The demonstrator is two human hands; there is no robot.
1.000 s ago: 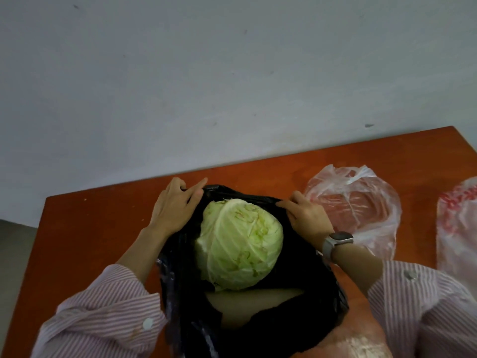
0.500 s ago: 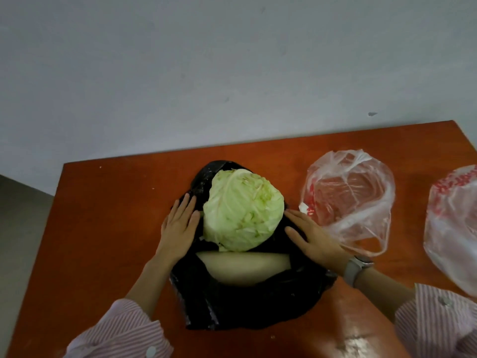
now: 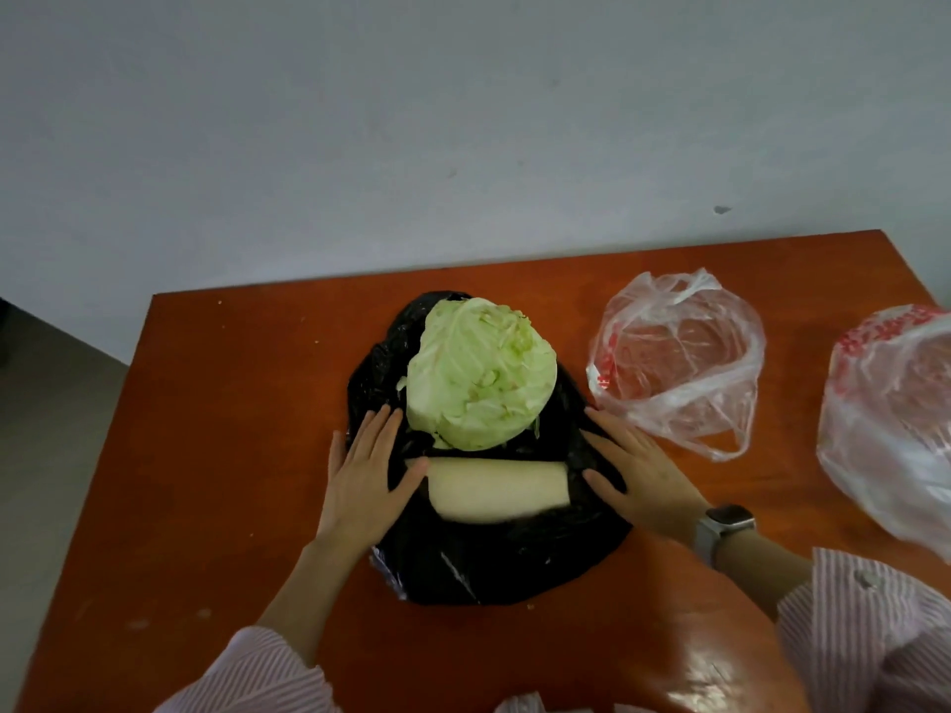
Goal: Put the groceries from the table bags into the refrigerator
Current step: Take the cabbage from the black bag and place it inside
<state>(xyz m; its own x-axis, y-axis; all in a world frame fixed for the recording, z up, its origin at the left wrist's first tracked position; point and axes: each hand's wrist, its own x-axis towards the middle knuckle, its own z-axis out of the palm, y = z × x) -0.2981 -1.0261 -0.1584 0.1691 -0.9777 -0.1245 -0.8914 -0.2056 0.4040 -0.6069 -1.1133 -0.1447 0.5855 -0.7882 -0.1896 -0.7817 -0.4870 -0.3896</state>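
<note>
**Flat hands on the black bag**

Left hand (image 3: 363,483) and right hand (image 3: 643,473): fingers straight, palms down, pressing the black bag (image 3: 494,558) flat on either side, gripping nothing. Between them, on the spread bag: pale radish (image 3: 496,488) lying crosswise, cabbage (image 3: 481,373) just behind, touching it. On the orange table (image 3: 206,429), to the right: clear bag (image 3: 679,362), then another red-printed bag (image 3: 890,419) at the edge. Watch (image 3: 720,527) on the right wrist.

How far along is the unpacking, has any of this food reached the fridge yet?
Early. The black bag is spread flat, baring a cabbage and a pale white vegetable. Left hand and right hand press the plastic, holding nothing. Two clear bags sit untouched; no refrigerator in view.
</note>
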